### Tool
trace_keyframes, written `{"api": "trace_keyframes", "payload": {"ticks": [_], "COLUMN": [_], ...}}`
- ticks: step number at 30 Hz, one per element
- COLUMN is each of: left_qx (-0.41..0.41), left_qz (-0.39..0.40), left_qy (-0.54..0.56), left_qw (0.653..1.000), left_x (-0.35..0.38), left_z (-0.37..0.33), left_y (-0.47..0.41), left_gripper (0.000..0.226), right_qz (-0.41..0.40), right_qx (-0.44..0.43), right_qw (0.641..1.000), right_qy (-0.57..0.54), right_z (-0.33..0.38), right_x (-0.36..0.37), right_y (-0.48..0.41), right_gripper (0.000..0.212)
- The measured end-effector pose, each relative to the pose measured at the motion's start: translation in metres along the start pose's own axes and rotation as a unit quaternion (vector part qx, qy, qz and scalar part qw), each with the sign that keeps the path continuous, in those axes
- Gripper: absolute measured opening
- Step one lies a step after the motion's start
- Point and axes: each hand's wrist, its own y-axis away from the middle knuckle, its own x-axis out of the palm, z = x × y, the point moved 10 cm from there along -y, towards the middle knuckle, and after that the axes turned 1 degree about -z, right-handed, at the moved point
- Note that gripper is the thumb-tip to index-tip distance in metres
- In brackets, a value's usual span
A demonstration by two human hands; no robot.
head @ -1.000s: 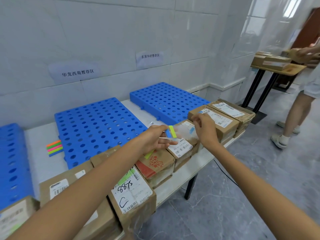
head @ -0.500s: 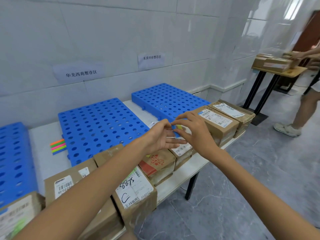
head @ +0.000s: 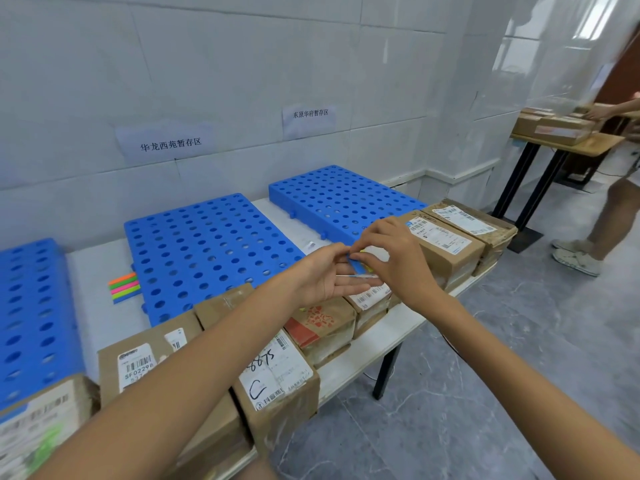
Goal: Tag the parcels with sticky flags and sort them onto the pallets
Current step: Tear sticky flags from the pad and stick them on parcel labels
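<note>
On table [head: 100,306], parcels [head: 446,247] beside pallets [head: 207,251]

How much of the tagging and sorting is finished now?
Done: the leftmost parcel shows a green flag. In hand: the right hand pinches a blue flag on the flag sheet held by the left hand. Left: all parcels sit on the table; the blue pallets hold none.
</note>
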Motion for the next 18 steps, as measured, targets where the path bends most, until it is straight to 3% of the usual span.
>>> {"api": "trace_keyframes", "payload": {"ticks": [4,9,12,16,18], "left_qx": [0.027,0.063,0.075,0.067,0.057], "left_qz": [-0.041,-0.104,-0.135,-0.155,-0.151], "left_qy": [0.007,0.071,0.118,0.121,0.107], "left_qw": [0.999,0.990,0.981,0.978,0.981], "left_x": [-0.008,-0.020,-0.026,-0.030,-0.027], "left_z": [-0.006,-0.018,-0.023,-0.025,-0.023], "left_y": [-0.001,-0.011,-0.018,-0.023,-0.024], "left_gripper": [0.026,0.036,0.042,0.046,0.045], "right_qz": [0.024,0.069,0.034,-0.055,-0.056], "right_qx": [0.021,0.147,0.244,0.370,0.419], "right_qw": [0.999,0.972,0.944,0.909,0.898], "right_qy": [-0.042,-0.170,-0.220,-0.183,-0.118], "right_z": [0.000,-0.030,-0.058,-0.139,-0.183], "right_x": [-0.001,-0.007,-0.021,-0.053,-0.062], "right_y": [0.000,0.002,0.004,0.017,0.027], "right_gripper": [0.003,0.003,0.002,0.002,0.010]}}
